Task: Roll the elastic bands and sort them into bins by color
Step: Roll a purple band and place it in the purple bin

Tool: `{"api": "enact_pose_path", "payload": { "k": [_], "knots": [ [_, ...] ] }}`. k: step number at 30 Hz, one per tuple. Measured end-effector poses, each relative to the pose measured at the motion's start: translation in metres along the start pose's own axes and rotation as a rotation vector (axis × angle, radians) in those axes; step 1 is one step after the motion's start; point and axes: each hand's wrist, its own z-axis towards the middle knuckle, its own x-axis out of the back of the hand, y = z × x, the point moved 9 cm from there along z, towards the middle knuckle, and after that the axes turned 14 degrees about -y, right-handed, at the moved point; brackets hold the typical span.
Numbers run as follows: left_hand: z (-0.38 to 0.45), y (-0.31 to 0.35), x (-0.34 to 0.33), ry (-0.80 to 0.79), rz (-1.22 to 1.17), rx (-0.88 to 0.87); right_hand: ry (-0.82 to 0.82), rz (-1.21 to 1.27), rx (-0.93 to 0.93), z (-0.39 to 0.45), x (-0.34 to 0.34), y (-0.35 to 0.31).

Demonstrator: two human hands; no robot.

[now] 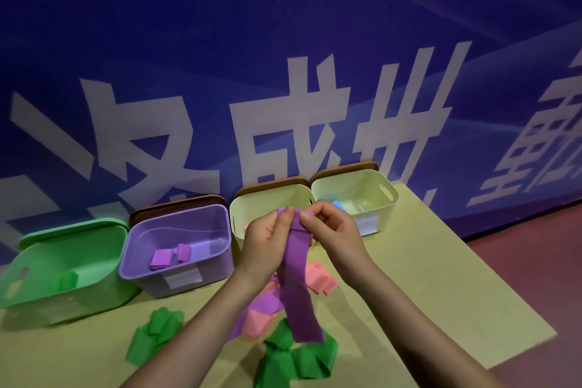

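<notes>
Pinching the top end of the purple elastic band between left hand and right hand, both grips clenched on it above the bench; roll tightly, edges aligned, then drop into the purple bin

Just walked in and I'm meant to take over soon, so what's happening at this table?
A person is holding a purple band up by its top end, pinched between the left hand and right hand, with the rest hanging down unrolled. The purple bin already holds two purple rolls, and the green bin has a green one. Loose green bands, pink bands and more purple lie on the yellow table.
</notes>
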Motion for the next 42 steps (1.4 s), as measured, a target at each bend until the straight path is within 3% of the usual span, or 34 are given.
{"api": "enact_pose_path", "payload": {
  "k": [4,8,12,16,21,24,30,36,42],
  "knots": [
    [-0.004,-0.01,0.0,0.018,-0.191,0.102,-0.06,-0.054,-0.009,0.002,-0.003,0.001],
    [-0.017,-0.03,-0.014,-0.041,-0.494,0.279,-0.006,-0.218,0.023,0.005,0.004,-0.002],
    [-0.025,-0.04,-0.012,0.036,-0.499,0.299,0.019,-0.403,0.099,0.003,0.007,-0.005],
    [-0.03,-0.04,-0.009,0.08,-0.594,0.318,-0.145,-0.728,0.271,0.001,-0.012,-0.018],
    [-0.034,-0.032,-0.01,0.021,-0.663,0.297,-0.273,-1.014,0.392,-0.002,-0.022,-0.028],
    [-0.036,-0.031,-0.014,-0.036,-0.588,0.314,-0.348,-1.089,0.449,-0.008,-0.026,-0.032],
    [-0.028,-0.034,-0.025,-0.051,-0.505,0.275,-0.37,-0.95,0.294,-0.023,-0.005,-0.028],
    [-0.015,-0.029,-0.054,-0.15,-0.358,0.229,-0.012,-0.355,-0.101,-0.047,0.039,-0.004],
    [-0.014,-0.022,-0.07,-0.175,-0.296,0.198,0.139,-0.243,-0.083,-0.06,0.05,-0.003]
  ]
}}
